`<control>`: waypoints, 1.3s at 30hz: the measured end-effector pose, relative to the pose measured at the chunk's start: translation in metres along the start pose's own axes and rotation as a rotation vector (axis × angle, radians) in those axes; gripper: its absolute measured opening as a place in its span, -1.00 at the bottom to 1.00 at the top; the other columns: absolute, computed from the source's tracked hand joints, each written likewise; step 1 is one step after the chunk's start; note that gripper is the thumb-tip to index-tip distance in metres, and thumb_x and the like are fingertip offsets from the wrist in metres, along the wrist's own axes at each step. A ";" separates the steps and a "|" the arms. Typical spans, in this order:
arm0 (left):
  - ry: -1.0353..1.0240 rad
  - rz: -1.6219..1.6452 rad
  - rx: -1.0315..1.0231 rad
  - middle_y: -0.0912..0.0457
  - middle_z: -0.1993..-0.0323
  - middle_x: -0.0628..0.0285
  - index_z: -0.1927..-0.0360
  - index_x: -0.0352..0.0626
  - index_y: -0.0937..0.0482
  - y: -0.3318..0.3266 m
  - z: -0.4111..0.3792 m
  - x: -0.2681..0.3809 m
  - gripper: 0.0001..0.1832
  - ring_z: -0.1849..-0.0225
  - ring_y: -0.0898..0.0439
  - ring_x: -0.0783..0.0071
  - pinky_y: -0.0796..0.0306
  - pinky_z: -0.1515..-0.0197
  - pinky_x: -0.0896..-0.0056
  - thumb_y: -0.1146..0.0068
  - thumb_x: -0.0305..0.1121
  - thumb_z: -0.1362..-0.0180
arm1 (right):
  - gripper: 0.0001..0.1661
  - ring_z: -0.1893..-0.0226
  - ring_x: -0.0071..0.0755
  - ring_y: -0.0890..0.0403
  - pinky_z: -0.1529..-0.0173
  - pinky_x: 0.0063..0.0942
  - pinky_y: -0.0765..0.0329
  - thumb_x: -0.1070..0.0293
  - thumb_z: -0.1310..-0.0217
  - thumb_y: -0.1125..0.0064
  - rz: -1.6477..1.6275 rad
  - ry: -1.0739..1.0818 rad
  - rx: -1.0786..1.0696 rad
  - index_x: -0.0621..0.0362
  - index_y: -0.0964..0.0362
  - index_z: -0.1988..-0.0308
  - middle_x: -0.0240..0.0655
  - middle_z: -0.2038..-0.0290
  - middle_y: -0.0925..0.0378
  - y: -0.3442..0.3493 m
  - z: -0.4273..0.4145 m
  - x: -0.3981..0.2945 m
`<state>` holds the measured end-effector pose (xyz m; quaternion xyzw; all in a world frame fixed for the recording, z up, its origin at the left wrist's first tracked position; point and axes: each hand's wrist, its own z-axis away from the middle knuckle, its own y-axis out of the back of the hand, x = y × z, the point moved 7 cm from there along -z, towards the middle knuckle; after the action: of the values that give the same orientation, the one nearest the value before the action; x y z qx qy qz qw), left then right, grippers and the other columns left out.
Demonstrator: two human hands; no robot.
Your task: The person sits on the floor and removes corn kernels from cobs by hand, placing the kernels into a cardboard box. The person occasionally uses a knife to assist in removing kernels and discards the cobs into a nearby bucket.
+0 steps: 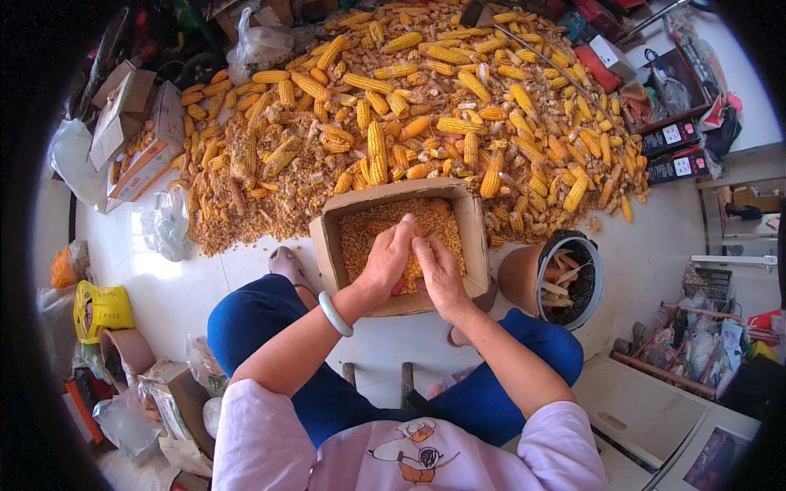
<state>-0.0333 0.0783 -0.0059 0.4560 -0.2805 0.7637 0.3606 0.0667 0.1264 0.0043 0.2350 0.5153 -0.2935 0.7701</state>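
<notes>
Over a cardboard box (322, 245), my left hand (387, 253) and my right hand (441, 275) meet with thumbs close together. Between them they grip a yellow ear of corn (413, 265), mostly hidden by my fingers. A reddish piece, perhaps bare cob (399, 286), shows below my left palm. Loose corn kernels (362, 236) cover the bottom of the box, which stands on the floor between my feet. A pale bangle (336, 314) rings my left wrist.
Beyond the box spreads a large heap of corn ears (424, 104) and loose kernels. To the right stands a bin (522, 276) with a black liner, holding husks or cobs. A metal rod (552, 64) lies across the heap. Plastic bags (166, 224) and cartons (150, 150) line the left.
</notes>
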 end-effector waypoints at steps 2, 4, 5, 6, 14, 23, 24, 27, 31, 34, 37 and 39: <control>0.078 0.015 -0.051 -0.46 0.49 0.16 0.39 -0.37 -0.47 -0.005 0.000 0.000 -0.48 0.38 -0.39 0.45 -0.34 0.19 0.32 0.22 -0.02 -0.34 | -0.55 0.44 -0.52 -0.32 0.33 -0.48 -0.33 0.04 -0.37 0.08 -0.002 0.029 0.043 0.26 -0.36 0.31 -0.38 0.49 -0.33 0.004 0.000 -0.004; 0.065 0.030 -0.038 -0.44 0.55 0.20 0.43 -0.37 -0.47 -0.003 -0.003 -0.009 -0.46 0.39 -0.36 0.47 -0.34 0.23 0.32 0.21 0.00 -0.32 | -0.58 0.44 -0.60 -0.26 0.32 -0.53 -0.29 0.07 -0.41 0.14 0.034 0.079 0.039 0.20 -0.32 0.37 -0.46 0.49 -0.26 0.001 0.002 -0.006; 0.039 0.020 -0.012 -0.44 0.54 0.24 0.43 -0.33 -0.47 -0.001 -0.004 -0.014 -0.49 0.41 -0.37 0.50 -0.33 0.26 0.37 0.22 -0.03 -0.33 | -0.59 0.44 -0.64 -0.23 0.32 -0.55 -0.27 0.08 -0.42 0.17 0.052 0.104 0.038 0.18 -0.29 0.39 -0.50 0.49 -0.23 0.000 0.002 -0.008; 0.014 0.013 0.012 -0.44 0.52 0.28 0.44 -0.30 -0.47 0.000 -0.005 -0.016 -0.52 0.42 -0.37 0.53 -0.33 0.28 0.42 0.23 -0.06 -0.34 | -0.59 0.44 -0.63 -0.23 0.33 -0.54 -0.27 0.10 -0.43 0.19 0.013 0.114 0.071 0.18 -0.29 0.39 -0.49 0.50 -0.23 0.003 0.002 -0.009; 0.205 0.320 0.110 -0.49 0.51 0.24 0.46 -0.23 -0.47 0.007 -0.004 -0.019 -0.63 0.45 -0.45 0.46 -0.36 0.36 0.41 0.20 -0.15 -0.25 | -0.58 0.38 -0.54 -0.40 0.30 -0.51 -0.38 0.07 -0.41 0.15 -0.002 0.100 0.019 0.26 -0.33 0.13 -0.38 0.41 -0.41 -0.002 0.006 -0.018; 0.202 0.275 0.152 -0.46 0.51 0.27 0.46 -0.23 -0.46 0.009 -0.002 -0.015 -0.65 0.47 -0.41 0.50 -0.33 0.40 0.38 0.19 -0.16 -0.20 | -0.59 0.41 -0.56 -0.38 0.32 -0.49 -0.38 0.10 -0.37 0.03 0.031 0.154 -0.012 0.25 -0.31 0.04 -0.38 0.40 -0.40 -0.008 0.007 -0.013; 0.200 0.266 0.154 -0.45 0.51 0.27 0.47 -0.23 -0.45 0.011 -0.003 -0.017 -0.65 0.47 -0.40 0.51 -0.33 0.40 0.38 0.19 -0.16 -0.20 | -0.59 0.42 -0.57 -0.36 0.33 -0.49 -0.36 0.11 -0.37 0.04 0.016 0.148 -0.014 0.25 -0.32 0.05 -0.40 0.41 -0.39 -0.010 0.006 -0.013; 0.193 0.277 0.164 -0.45 0.52 0.27 0.46 -0.24 -0.46 0.010 0.000 -0.014 -0.64 0.47 -0.39 0.51 -0.33 0.40 0.38 0.20 -0.16 -0.19 | -0.62 0.43 -0.58 -0.32 0.34 -0.51 -0.33 0.11 -0.39 0.08 -0.048 0.092 -0.020 0.24 -0.32 0.09 -0.43 0.42 -0.35 -0.008 0.009 -0.013; 0.168 0.196 0.171 -0.46 0.52 0.25 0.45 -0.26 -0.47 0.014 -0.004 -0.021 -0.64 0.47 -0.40 0.49 -0.34 0.40 0.36 0.21 -0.16 -0.18 | -0.66 0.40 -0.59 -0.31 0.30 -0.54 -0.32 0.15 -0.41 0.13 -0.080 0.064 -0.031 0.24 -0.33 0.12 -0.43 0.42 -0.34 -0.008 0.009 -0.009; 0.178 0.200 0.248 -0.49 0.60 0.11 0.56 -0.39 -0.47 0.013 -0.001 -0.022 -0.57 0.51 -0.43 0.41 -0.34 0.41 0.25 0.22 -0.20 -0.17 | -0.67 0.40 -0.59 -0.29 0.29 -0.55 -0.32 0.16 -0.43 0.18 -0.058 0.135 0.023 0.23 -0.33 0.19 -0.45 0.44 -0.31 -0.006 0.008 -0.009; 0.144 0.146 0.260 -0.51 0.57 0.09 0.53 -0.40 -0.49 0.013 -0.004 -0.028 -0.56 0.51 -0.44 0.39 -0.35 0.40 0.21 0.23 -0.19 -0.18 | -0.65 0.40 -0.61 -0.24 0.26 -0.56 -0.29 0.17 -0.44 0.21 -0.040 0.200 0.093 0.21 -0.32 0.30 -0.48 0.45 -0.26 -0.002 0.006 -0.012; 0.189 0.192 0.248 -0.52 0.57 0.07 0.51 -0.40 -0.49 0.012 -0.005 -0.034 -0.55 0.51 -0.44 0.37 -0.35 0.40 0.19 0.25 -0.18 -0.18 | -0.63 0.37 -0.58 -0.24 0.21 -0.53 -0.29 0.18 -0.45 0.22 -0.037 0.152 0.116 0.22 -0.31 0.33 -0.46 0.44 -0.26 -0.001 0.006 -0.010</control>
<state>-0.0345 0.0648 -0.0399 0.3942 -0.1911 0.8629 0.2519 0.0669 0.1235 0.0162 0.2914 0.5587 -0.3181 0.7083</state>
